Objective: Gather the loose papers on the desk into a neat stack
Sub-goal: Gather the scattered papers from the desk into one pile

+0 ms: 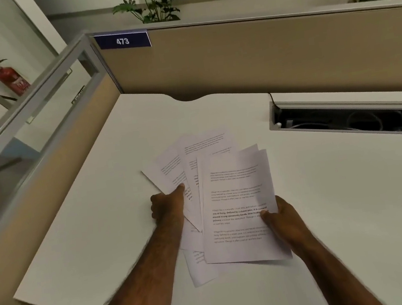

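— Head view, looking down: where are the papers point(236, 198), and held how?

— Middle of the white surface point(104, 242), fanned and overlapping. Right hand point(284, 218) closed on the right edge of the top bundle point(241, 213), thumb across the printed face, fingers hidden underneath. Left hand point(167, 203) curled, thumb pressed on the fanned sheets point(171, 169) at the left, remaining fingers tucked at or under their edge (cannot tell which).

— Why gripped that way?

— Probably to square things up: right side pinched so the collected sheets stay together, left side pinned so the stragglers cannot slide while being drawn under or against the bundle. Top bundle lifted slightly off the rest, to judge by the shadow along its lower edge.

— Counts?

— Two hands, both busy. Top bundle: at least two sheets, going by the doubled corner at upper right. Behind and left: three or four separate sheets splayed at different angles. Below: one more lower sheet point(199, 267) poking out toward the near edge. Roughly six to eight in all (exact number not readable, too much overlap).

— Anything else around?

— One open cable tray point(349, 122) set into the surface at right, well apart from the pile. One number plate point(122, 41) reading 473 on the partition. Two plants behind it, one fire extinguisher point(10, 77) beyond the glass at left.

— How far along?

— Gathered, not yet neat: edges askew, no aligned stack yet.
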Action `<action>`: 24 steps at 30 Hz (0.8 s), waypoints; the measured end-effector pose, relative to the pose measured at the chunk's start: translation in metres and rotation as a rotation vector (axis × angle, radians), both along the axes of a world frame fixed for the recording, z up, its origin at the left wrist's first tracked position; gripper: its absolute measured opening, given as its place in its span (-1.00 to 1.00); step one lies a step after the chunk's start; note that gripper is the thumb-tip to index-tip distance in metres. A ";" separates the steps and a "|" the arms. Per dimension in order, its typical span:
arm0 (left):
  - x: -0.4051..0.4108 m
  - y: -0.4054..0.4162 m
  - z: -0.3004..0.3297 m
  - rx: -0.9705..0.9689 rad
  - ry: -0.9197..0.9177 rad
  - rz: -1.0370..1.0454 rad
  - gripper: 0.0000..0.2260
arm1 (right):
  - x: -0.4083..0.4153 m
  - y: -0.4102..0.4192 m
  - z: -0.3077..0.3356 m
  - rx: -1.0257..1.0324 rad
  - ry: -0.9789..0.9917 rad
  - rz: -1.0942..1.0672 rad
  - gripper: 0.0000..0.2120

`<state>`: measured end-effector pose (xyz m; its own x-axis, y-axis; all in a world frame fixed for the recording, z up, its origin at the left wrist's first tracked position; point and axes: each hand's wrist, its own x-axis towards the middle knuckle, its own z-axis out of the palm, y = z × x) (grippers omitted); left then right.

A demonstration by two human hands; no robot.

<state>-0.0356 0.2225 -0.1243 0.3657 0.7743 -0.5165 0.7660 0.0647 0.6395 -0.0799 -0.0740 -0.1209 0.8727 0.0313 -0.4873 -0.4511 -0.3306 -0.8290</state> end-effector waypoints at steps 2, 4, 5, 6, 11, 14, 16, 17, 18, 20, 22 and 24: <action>0.007 0.010 -0.033 0.011 -0.060 -0.004 -0.32 | 0.001 -0.001 -0.001 -0.015 0.002 0.010 -0.70; 0.001 -0.005 -0.005 0.006 -0.136 -0.034 -0.52 | 0.001 -0.001 0.000 -0.014 0.002 0.021 -0.72; -0.003 -0.018 0.022 0.004 -0.195 -0.054 -0.61 | 0.000 -0.002 0.000 -0.006 0.003 0.024 -0.73; -0.003 -0.025 0.031 -0.001 -0.247 -0.074 -0.66 | 0.001 -0.002 0.001 0.002 0.006 0.027 -0.73; 0.001 -0.039 0.033 -0.059 -0.364 -0.185 -0.68 | 0.001 -0.005 0.002 0.039 0.034 0.024 -0.71; 0.003 -0.041 0.035 -0.009 -0.371 -0.228 -0.66 | 0.001 -0.009 0.003 0.081 0.064 0.015 -0.70; 0.006 -0.042 0.037 0.002 -0.395 -0.257 -0.65 | 0.001 -0.010 0.004 0.108 0.074 0.018 -0.70; 0.007 -0.043 0.038 -0.003 -0.406 -0.265 -0.64 | 0.001 -0.010 0.004 0.122 0.078 0.016 -0.71; 0.007 -0.043 0.038 -0.010 -0.413 -0.273 -0.65 | 0.001 -0.011 0.004 0.136 0.083 0.012 -0.71; 0.008 -0.044 0.038 -0.010 -0.415 -0.289 -0.66 | 0.001 -0.012 0.004 0.176 0.091 -0.003 -0.72; 0.008 -0.044 0.038 -0.004 -0.423 -0.301 -0.65 | -0.002 -0.014 0.004 0.243 0.098 -0.033 -0.72; 0.007 -0.042 0.039 -0.033 -0.431 -0.299 -0.64 | -0.005 -0.019 0.004 0.333 0.092 -0.083 -0.70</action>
